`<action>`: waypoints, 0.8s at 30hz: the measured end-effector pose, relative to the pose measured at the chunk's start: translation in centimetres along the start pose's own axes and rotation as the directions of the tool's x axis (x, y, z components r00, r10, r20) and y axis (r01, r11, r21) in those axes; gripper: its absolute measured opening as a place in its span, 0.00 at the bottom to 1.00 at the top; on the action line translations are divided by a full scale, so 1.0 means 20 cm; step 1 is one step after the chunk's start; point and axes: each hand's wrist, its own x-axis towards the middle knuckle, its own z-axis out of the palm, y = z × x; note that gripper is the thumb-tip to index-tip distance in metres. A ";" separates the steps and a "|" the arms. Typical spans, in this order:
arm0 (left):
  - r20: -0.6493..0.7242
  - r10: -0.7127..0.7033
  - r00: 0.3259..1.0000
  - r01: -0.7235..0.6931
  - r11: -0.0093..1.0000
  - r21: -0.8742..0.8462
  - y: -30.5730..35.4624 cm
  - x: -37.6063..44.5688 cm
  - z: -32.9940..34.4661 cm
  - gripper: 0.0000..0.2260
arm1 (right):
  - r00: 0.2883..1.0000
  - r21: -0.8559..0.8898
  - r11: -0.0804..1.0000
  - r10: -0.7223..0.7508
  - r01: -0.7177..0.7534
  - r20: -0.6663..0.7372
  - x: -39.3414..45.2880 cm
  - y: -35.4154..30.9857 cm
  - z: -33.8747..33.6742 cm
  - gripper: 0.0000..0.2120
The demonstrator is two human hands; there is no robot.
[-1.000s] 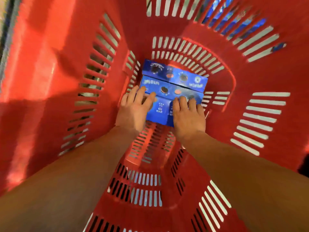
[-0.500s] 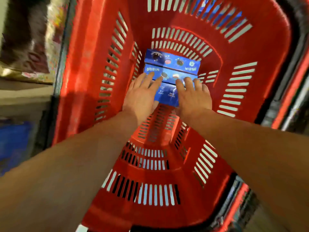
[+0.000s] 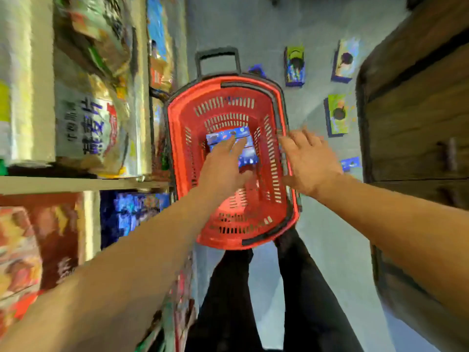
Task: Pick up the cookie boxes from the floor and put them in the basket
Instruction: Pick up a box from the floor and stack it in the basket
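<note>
Over the red basket [image 3: 177, 138], both hands [image 3: 223, 163] spread, holding nothing; labels blurred.

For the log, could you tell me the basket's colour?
Red basket with black rim trim, shown in the head view.

Bright, even light with no hard shadows. Heavy motion blur smears the shelf goods [image 3: 83, 128] at left and the near arms. Wide-angle distortion bends the edges; glare whitens the far-left packaging.
</note>
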 end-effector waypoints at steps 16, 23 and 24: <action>0.050 0.306 0.951 -0.310 0.938 0.156 1.25 -0.55 0.00 0.38 | 0.953 0.070 0.969 0.247 -0.238 -0.176 -1.43 0.78 -0.07 0.44; 0.038 0.261 0.965 -0.263 0.944 0.198 1.66 -0.70 0.30 0.39 | 0.955 0.057 0.971 0.238 -0.231 -0.179 -1.77 1.15 0.04 0.45; 0.045 0.256 0.966 -0.260 0.945 0.198 1.71 -0.71 0.33 0.39 | 0.952 0.063 0.970 0.243 -0.235 -0.186 -1.80 1.19 0.05 0.45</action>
